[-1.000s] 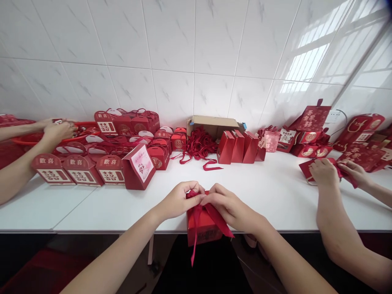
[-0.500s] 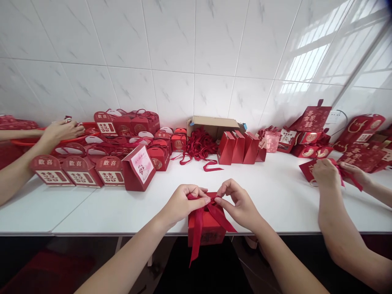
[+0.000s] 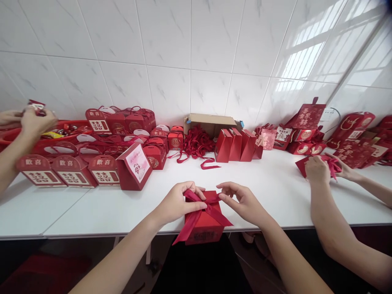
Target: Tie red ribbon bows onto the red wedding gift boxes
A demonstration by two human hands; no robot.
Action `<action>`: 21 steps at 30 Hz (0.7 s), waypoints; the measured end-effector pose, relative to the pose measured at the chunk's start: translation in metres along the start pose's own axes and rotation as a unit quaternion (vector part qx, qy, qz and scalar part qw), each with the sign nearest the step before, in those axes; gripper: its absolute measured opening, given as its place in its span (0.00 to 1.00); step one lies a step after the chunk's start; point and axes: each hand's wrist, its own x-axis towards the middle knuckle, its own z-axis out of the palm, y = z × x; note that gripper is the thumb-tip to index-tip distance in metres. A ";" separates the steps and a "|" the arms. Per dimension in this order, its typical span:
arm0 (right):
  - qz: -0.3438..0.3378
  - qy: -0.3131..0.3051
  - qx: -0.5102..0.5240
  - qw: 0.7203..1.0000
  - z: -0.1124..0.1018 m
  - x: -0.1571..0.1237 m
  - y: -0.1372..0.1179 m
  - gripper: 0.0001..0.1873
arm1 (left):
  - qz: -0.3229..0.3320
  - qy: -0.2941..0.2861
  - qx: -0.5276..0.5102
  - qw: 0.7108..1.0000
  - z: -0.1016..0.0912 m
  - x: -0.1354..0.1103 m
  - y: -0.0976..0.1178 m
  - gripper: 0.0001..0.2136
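Box (image 3: 203, 223): red, dark print on its front face; at the table's near edge, in front of the person, its lower front showing past the edge; whether it rests on the table or the lap cannot be told.
Ribbon (image 3: 187, 223): dark red, formed into a bow across the top of the box; one tail slants down to the left, one to the right.
Left hand (image 3: 180, 202): at the left side of the bow; thumb and fingers pinching the ribbon, thumb tip near the knot.
Right hand (image 3: 241, 202): at the right end of the bow; fingers loosely curved, index tip apart from the thumb, thumb tip at the loop; whether it grips cannot be told.
Table (image 3: 260, 183): white, a seam at left.
Ribbon heap (image 3: 199, 141): dark red, loose, before and partly inside a carton (image 3: 211, 119) lying by the wall; one strand trails forward.
Tall boxes (image 3: 235, 145): red, slant-sided, in a row just right of the heap.
Handled boxes (image 3: 72, 171): red with white labels, three in the front row at left, more behind.
Picture box (image 3: 134, 167): red, pink panel, right end of that row.
Co-worker, left side: a hand (image 3: 38, 122) with a small packet, above a red basin (image 3: 18, 141).
Co-worker, right side: a hand (image 3: 318, 169) on a red box with ribbon.
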 end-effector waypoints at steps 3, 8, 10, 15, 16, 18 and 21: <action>0.009 -0.007 -0.023 1.000 0.000 0.000 -0.002 0.10 | 0.003 -0.002 0.004 1.000 0.000 0.000 0.002 0.18; 0.019 -0.015 0.021 0.999 0.003 0.001 0.000 0.09 | -0.001 -0.002 0.003 1.000 0.000 -0.003 0.005 0.17; 0.020 -0.010 0.032 0.999 0.003 0.001 -0.001 0.08 | -0.004 0.002 -0.004 1.000 0.001 -0.004 0.005 0.16; 0.008 0.026 0.021 0.999 0.002 0.003 -0.005 0.08 | -0.012 0.028 -0.008 0.999 0.004 -0.004 0.002 0.18; 0.005 0.034 0.013 0.999 0.001 0.004 -0.007 0.07 | -0.011 0.030 -0.005 0.999 0.005 -0.003 0.002 0.18; -0.010 0.046 -0.015 0.999 0.000 0.004 -0.009 0.05 | -0.007 0.029 0.005 1.000 0.006 -0.002 0.002 0.16; -0.050 0.052 -0.069 0.995 -0.002 0.006 -0.013 0.03 | 0.001 0.023 0.015 1.000 0.006 0.000 0.002 0.14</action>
